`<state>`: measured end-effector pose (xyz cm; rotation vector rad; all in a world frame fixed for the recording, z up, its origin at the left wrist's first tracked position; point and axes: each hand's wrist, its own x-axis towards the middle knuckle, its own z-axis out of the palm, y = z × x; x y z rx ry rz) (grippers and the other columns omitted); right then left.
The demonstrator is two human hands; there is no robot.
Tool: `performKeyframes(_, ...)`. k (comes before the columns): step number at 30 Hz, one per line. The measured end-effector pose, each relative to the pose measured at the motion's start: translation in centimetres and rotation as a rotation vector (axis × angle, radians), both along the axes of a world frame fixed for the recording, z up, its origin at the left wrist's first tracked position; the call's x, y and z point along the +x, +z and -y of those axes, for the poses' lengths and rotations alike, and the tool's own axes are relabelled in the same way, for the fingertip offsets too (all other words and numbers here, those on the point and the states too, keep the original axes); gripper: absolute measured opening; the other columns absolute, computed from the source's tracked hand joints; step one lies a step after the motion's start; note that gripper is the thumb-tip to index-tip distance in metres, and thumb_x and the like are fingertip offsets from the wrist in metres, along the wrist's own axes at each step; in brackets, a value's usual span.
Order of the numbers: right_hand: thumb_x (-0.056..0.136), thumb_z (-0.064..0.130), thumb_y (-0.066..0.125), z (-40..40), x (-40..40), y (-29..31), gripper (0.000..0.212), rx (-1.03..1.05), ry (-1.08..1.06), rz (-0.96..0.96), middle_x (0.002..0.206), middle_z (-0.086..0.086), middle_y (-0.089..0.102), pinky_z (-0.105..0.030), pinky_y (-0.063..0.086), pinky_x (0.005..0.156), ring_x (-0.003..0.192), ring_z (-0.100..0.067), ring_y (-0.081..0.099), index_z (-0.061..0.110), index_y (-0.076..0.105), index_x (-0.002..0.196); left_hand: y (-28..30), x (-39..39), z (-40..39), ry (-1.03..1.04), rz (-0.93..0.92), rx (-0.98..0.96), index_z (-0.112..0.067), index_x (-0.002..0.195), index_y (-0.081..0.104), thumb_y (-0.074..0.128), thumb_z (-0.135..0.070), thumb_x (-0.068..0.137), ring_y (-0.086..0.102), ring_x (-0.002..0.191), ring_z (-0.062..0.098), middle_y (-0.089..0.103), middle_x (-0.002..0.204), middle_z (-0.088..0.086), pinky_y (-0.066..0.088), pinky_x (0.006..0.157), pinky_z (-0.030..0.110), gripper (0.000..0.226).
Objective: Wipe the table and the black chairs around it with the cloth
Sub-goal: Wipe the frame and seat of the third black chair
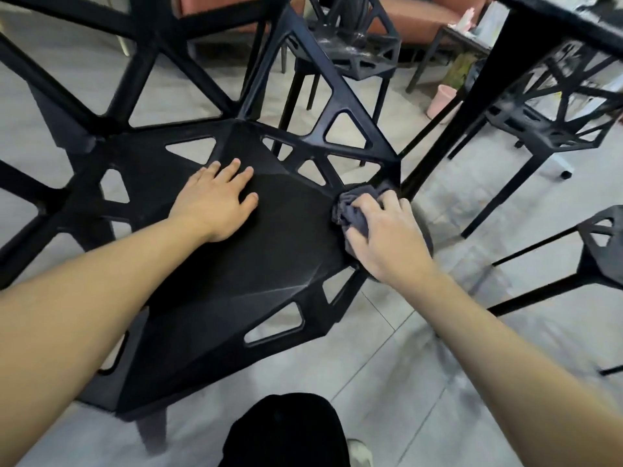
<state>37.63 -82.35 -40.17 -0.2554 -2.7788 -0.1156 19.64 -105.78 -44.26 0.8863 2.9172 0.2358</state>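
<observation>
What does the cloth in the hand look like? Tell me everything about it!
The cloth is dark grey, soft-looking fabric, bunched into a crumpled wad, not spread flat. The right hand grips it from above, covering most of it, so only folds poking out past the fingers show. It is pressed against the right edge of the black chair seat, near a corner by the backrest. Its full shape and size are hidden.

right hand (pixel 387 235) bunching cloth (pixel 354 208) (grey), black chair (pixel 269 264) seat edge
</observation>
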Motion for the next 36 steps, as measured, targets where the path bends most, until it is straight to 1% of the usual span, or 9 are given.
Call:
performKeyframes(3, 0.088, 0.037, 0.055, -1.2, -2.4, 0.4, 0.037, 0.099, 0.039, 0.002, 0.106, -0.014, 0.053, -0.047, 0.049, 0.083, 0.093, -0.035, 0.048, 0.014, 0.06, 0.117, 0.2, 0.2, 0.0, 0.091, -0.062, 0.014, -0.024, 0.158, 0.025, 0.026, -0.045, 0.103, 0.018, 0.151, 0.032, 0.022, 0.165, 0.004, 0.016, 0.123, 0.045, 0.059)
performKeyframes(6, 0.089, 0.036, 0.06, -0.3, -4.0, 0.6, 0.037, 0.095, -0.047, -0.002, 0.115, -0.019, 0.055, -0.047, 0.05, 0.085, 0.1, -0.039, 0.051, 0.014, 0.061, 0.119, 0.6, 1.6, 0.1, 0.305, -0.163, 0.025, -0.006, 0.139, 0.046, 0.039, -0.032, 0.096, 0.036, 0.136, 0.04, 0.047, 0.145, 0.017, 0.025, 0.117, 0.05, 0.05)
performKeyframes(12, 0.088, 0.036, 0.06, 3.4, -5.6, 0.3, 0.035, -0.022, 0.381, 0.147, 0.111, -0.009, 0.054, -0.047, 0.045, 0.091, 0.098, -0.035, 0.05, 0.022, 0.061, 0.119, 2.4, 3.3, 2.5, 0.166, -0.013, -0.097, -0.01, 0.148, 0.036, 0.035, -0.027, 0.101, 0.035, 0.14, 0.035, 0.038, 0.153, 0.013, 0.026, 0.117, 0.046, 0.05)
performKeyframes(15, 0.091, 0.036, 0.058, 4.1, -10.3, -0.3, 0.036, -0.028, 0.174, 0.109, 0.12, -0.014, 0.052, -0.047, 0.042, 0.094, 0.109, -0.041, 0.05, 0.019, 0.058, 0.123, 3.0, 6.6, 5.6, 0.084, -0.154, -0.301, -0.016, 0.152, 0.032, 0.031, -0.032, 0.103, 0.033, 0.142, 0.035, 0.039, 0.154, 0.009, 0.022, 0.119, 0.048, 0.051)
performKeyframes(18, 0.095, 0.039, 0.055, 6.6, -13.1, -0.5, 0.039, -0.09, 0.035, 0.138, 0.133, -0.017, 0.048, -0.051, 0.035, 0.103, 0.123, -0.042, 0.045, 0.018, 0.056, 0.128, 3.5, 9.3, 9.4, 0.064, -0.346, -0.385, -0.016, 0.136, 0.051, 0.032, -0.032, 0.101, 0.04, 0.135, 0.04, 0.053, 0.141, 0.012, 0.026, 0.115, 0.05, 0.043)
performKeyframes(22, 0.09, 0.04, 0.054, 13.2, -8.7, -0.6, 0.037, -0.231, 0.27, 0.182, 0.125, -0.01, 0.051, -0.048, 0.039, 0.098, 0.115, -0.038, 0.047, 0.024, 0.06, 0.123, 4.1, 9.3, 10.3, 0.196, -0.238, -0.223, -0.009, 0.122, 0.053, 0.044, -0.016, 0.092, 0.053, 0.115, 0.042, 0.062, 0.12, 0.018, 0.04, 0.097, 0.05, 0.032)
performKeyframes(26, 0.084, 0.041, 0.06, 17.5, -1.1, -0.2, 0.036, -0.276, 0.471, 0.064, 0.113, -0.003, 0.054, -0.045, 0.041, 0.087, 0.103, -0.028, 0.05, 0.028, 0.065, 0.117, 3.7, 9.3, 9.9, 0.221, -0.252, -0.134, -0.006, 0.115, 0.05, 0.052, -0.005, 0.085, 0.055, 0.103, 0.045, 0.063, 0.106, 0.022, 0.044, 0.086, 0.05, 0.031)
performKeyframes(32, 0.085, 0.039, 0.058, 4.3, -4.3, 0.2, 0.034, -0.166, 0.056, -0.011, 0.117, -0.009, 0.054, -0.046, 0.041, 0.092, 0.11, -0.038, 0.051, 0.028, 0.065, 0.116, 3.5, 9.3, 10.0, 0.19, -0.313, -0.171, -0.006, 0.107, 0.058, 0.048, -0.008, 0.09, 0.057, 0.098, 0.043, 0.064, 0.102, 0.018, 0.044, 0.085, 0.05, 0.02)
performKeyframes(36, 0.082, 0.039, 0.052, -0.1, -5.6, 0.2, 0.04, -0.223, 0.245, 0.011, 0.115, -0.007, 0.054, -0.047, 0.039, 0.096, 0.112, -0.037, 0.05, 0.028, 0.065, 0.117, 3.4, 9.2, 9.9, 0.176, -0.322, -0.188, -0.005, 0.11, 0.058, 0.046, -0.012, 0.092, 0.057, 0.098, 0.044, 0.064, 0.104, 0.019, 0.044, 0.082, 0.05, 0.022)
